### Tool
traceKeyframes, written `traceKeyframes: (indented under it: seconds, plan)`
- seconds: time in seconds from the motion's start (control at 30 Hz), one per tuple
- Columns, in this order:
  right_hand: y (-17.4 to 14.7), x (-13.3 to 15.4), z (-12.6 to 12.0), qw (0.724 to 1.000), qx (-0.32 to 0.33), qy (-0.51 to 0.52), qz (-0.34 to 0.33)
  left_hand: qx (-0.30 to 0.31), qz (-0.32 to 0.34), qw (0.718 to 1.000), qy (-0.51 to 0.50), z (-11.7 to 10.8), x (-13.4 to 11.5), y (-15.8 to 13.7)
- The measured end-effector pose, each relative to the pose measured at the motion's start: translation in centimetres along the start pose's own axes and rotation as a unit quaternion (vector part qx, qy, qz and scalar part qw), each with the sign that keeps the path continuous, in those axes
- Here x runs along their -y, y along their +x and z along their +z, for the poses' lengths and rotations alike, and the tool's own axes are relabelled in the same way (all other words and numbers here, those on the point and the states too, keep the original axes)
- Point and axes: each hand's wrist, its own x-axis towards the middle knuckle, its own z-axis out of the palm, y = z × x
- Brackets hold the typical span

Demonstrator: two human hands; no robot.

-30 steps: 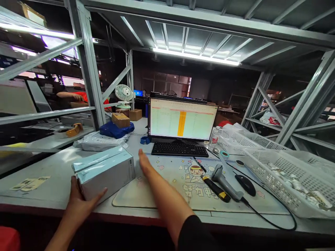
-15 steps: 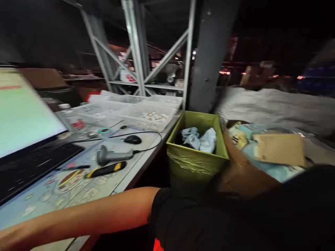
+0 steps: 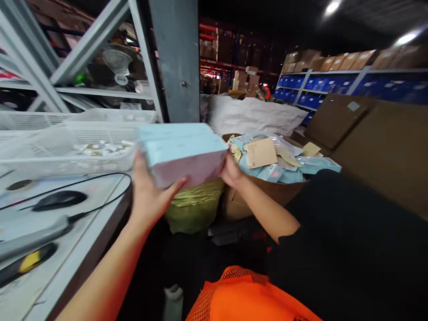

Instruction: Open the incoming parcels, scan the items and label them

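A light-blue box (image 3: 182, 149) with a pinkish side hangs in the air between my two hands, in front of the grey pillar. My left hand (image 3: 150, 194) grips its left end, the thumb lying along the near side. At the right end my right hand (image 3: 230, 169) holds on, its fingers partly hidden by the box. Below the box is a yellow-green bin (image 3: 190, 211), whose opening the box covers from view. Just right of my right hand, a large carton (image 3: 264, 191) is filled with blue packets and a piece of brown cardboard (image 3: 261, 153).
On the table (image 3: 83, 249) at left lie a black mouse (image 3: 60, 200), a grey scanner (image 3: 36, 236) and a black-yellow handled tool (image 3: 30, 263). White baskets (image 3: 67, 156) stand behind, one with small pieces. A metal rack (image 3: 90, 40) rises at left; brown cardboard (image 3: 384, 142) leans at right.
My view has swung right. The light-blue box has come into view, held by both hands. Earlier only one arm showed, stretched left over the table.
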Motion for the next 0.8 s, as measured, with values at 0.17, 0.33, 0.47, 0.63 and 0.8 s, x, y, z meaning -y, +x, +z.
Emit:
traceKeyframes:
  seconds: [0.17, 0.33, 0.47, 0.63, 0.8]
  plan:
    - [-0.6, 16.1, -13.5, 0.960, -0.195, -0.055, -0.195, 0.083, 0.070, 0.981, -0.158, 16.8, -9.4, 13.2]
    - [-2.2, 21.5, -27.1, 0.793, -0.540, -0.275, -0.056, 0.298, -0.004, 0.933, -0.203, 29.7, -15.8, 17.1]
    - [-2.1, 18.2, -33.5, 0.643, -0.681, -0.348, 0.036, 0.327, 0.015, 0.934, -0.142, 28.8, -11.2, 9.8]
    - [-1.3, 14.4, -35.6, 0.562, -0.673, -0.481, -0.020, 0.303, 0.015, 0.950, -0.073, 17.5, -2.4, -2.2]
    - [-2.2, 10.1, -34.1, 0.521, -0.573, -0.627, -0.082, 0.270, -0.124, 0.954, 0.025, 4.4, 1.9, -10.4]
